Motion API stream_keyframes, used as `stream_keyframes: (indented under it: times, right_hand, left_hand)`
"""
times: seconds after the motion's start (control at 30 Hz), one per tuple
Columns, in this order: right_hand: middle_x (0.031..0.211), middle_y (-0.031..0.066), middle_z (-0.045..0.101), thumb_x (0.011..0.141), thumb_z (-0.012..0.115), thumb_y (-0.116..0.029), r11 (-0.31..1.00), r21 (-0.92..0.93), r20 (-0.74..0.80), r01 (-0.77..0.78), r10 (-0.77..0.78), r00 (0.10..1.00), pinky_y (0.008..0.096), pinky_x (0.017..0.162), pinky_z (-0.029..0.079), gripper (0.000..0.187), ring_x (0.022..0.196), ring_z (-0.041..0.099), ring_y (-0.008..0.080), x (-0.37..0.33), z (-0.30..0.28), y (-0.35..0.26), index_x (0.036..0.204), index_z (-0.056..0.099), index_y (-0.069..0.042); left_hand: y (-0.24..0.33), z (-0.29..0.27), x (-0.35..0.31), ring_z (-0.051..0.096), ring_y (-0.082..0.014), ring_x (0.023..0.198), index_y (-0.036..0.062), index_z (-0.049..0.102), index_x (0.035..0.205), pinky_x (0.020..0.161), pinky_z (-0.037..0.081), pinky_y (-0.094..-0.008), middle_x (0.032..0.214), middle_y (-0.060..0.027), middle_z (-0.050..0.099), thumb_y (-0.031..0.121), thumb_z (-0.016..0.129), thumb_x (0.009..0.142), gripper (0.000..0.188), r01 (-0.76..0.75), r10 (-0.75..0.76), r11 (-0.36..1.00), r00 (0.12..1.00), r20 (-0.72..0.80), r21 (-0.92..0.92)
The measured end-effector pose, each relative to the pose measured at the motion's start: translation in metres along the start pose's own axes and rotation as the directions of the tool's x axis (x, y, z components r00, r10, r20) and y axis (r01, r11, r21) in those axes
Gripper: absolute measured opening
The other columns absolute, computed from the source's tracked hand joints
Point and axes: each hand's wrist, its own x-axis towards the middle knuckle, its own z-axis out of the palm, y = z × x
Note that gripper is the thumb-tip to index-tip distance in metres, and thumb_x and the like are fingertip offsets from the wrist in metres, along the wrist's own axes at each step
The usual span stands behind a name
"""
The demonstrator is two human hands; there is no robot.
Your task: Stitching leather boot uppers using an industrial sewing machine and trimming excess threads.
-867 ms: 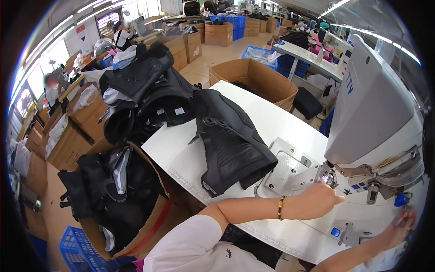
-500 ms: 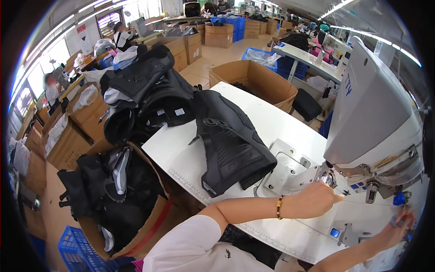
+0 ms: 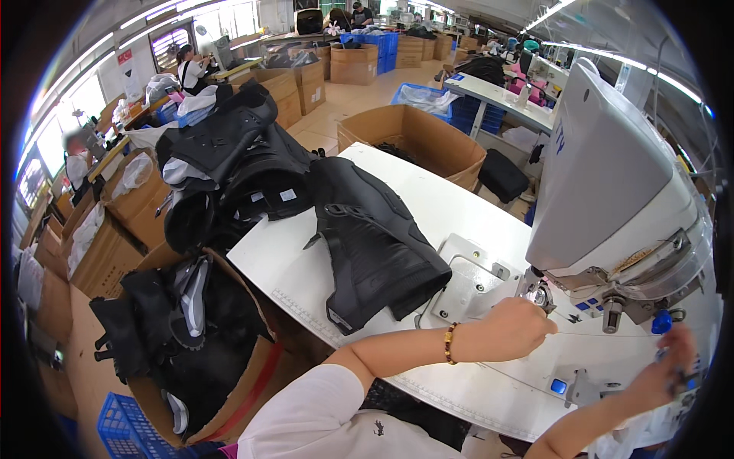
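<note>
My left hand (image 3: 517,330) is closed beside the metal needle area (image 3: 538,294) of a large white sewing machine (image 3: 604,176). Whatever its curled fingers may pinch is hidden from view. At the right, my right hand (image 3: 667,371) is raised just below a blue knob (image 3: 661,321) on the machine. Its fingers are curled and blurred, with a small dark object against them that is too unclear to name. A black padded sewn piece (image 3: 375,252) with straps lies on the white machine table (image 3: 298,287), left of my left hand and apart from it.
More black pieces (image 3: 222,145) are heaped at the table's far left corner. A cardboard box (image 3: 264,367) of black goods stands at the near left, with a blue crate (image 3: 126,428) beside it. Beyond the table is an open cardboard box (image 3: 413,141). Other people work at the far left.
The whole view has shifted slightly, so things sit further left. My right hand has risen a little toward the blue knob. My left hand stays closed by the needle area.
</note>
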Motion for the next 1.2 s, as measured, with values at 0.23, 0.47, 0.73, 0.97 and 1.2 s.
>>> stream_keyframes:
  times: [0.23, 0.47, 0.73, 0.97, 1.2]
  right_hand:
    - [0.084, 0.0072, 0.057, 0.084, 0.049, -0.007, 0.952, 0.164, -0.028, -0.26, 0.268, 0.963, 0.0173, 0.047, 0.032, 0.032, 0.059, 0.047, 0.0071, -0.027, 0.006, -0.01, 0.115, 0.044, 0.002]
    - [0.093, 0.0165, 0.059, 0.076, 0.058, 0.006, 0.93, -0.11, 0.023, 0.35, -0.35, 0.937, 0.0282, 0.065, 0.048, 0.029, 0.072, 0.058, 0.0208, -0.014, 0.001, 0.03, 0.104, 0.052, 0.009]
    - [0.049, 0.0011, 0.041, 0.088, 0.045, -0.025, 0.79, 0.558, 0.163, -0.254, 0.195, 0.967, 0.0176, 0.034, 0.027, 0.024, 0.036, 0.036, 0.0071, 0.079, -0.051, 0.072, 0.079, 0.052, -0.003]
    - [0.044, 0.0008, 0.043, 0.086, 0.044, -0.037, 0.944, 0.202, 0.462, -0.26, 0.142, 0.875, 0.0182, 0.035, 0.026, 0.042, 0.037, 0.041, 0.0063, 0.179, -0.046, 0.014, 0.067, 0.052, -0.001]
    - [0.042, -0.0003, 0.042, 0.08, 0.052, -0.043, 0.998, -0.043, 0.631, -0.038, 0.057, 0.773, 0.0143, 0.034, 0.025, 0.047, 0.034, 0.04, 0.0035, 0.192, -0.033, 0.012, 0.052, 0.05, -0.006]
  left_hand:
    - [0.023, -0.051, -0.015, 0.052, -0.0189, 0.053, 0.0041, 0.06, 0.075, 0.053, 0.042, -0.0297, 0.063, -0.0047, 0.058, 0.002, 0.048, 0.069, 0.013, -0.141, 0.126, 0.892, 0.99, -0.062, -0.429]
    - [0.032, -0.054, -0.025, 0.047, -0.0171, 0.046, 0.0033, 0.061, 0.081, 0.046, 0.037, -0.0252, 0.059, -0.0043, 0.055, -0.004, 0.049, 0.068, 0.019, -0.239, 0.214, 0.778, 0.97, -0.113, -0.581]
    - [0.044, -0.051, -0.029, 0.044, -0.0182, 0.044, 0.0069, 0.064, 0.085, 0.042, 0.035, -0.0272, 0.052, -0.0055, 0.047, -0.006, 0.055, 0.062, 0.028, -0.339, 0.287, 0.878, 0.938, -0.194, -0.337]
    - [0.065, -0.046, -0.031, 0.042, -0.0171, 0.041, 0.009, 0.065, 0.082, 0.041, 0.032, -0.0256, 0.048, -0.0047, 0.044, -0.005, 0.055, 0.061, 0.027, -0.272, 0.282, 0.919, 0.959, -0.008, -0.285]
    - [0.075, -0.057, -0.042, 0.046, -0.0181, 0.047, 0.0067, 0.061, 0.095, 0.046, 0.038, -0.0283, 0.052, -0.0056, 0.047, -0.002, 0.055, 0.067, 0.03, -0.222, 0.238, 0.962, 0.967, 0.088, -0.158]
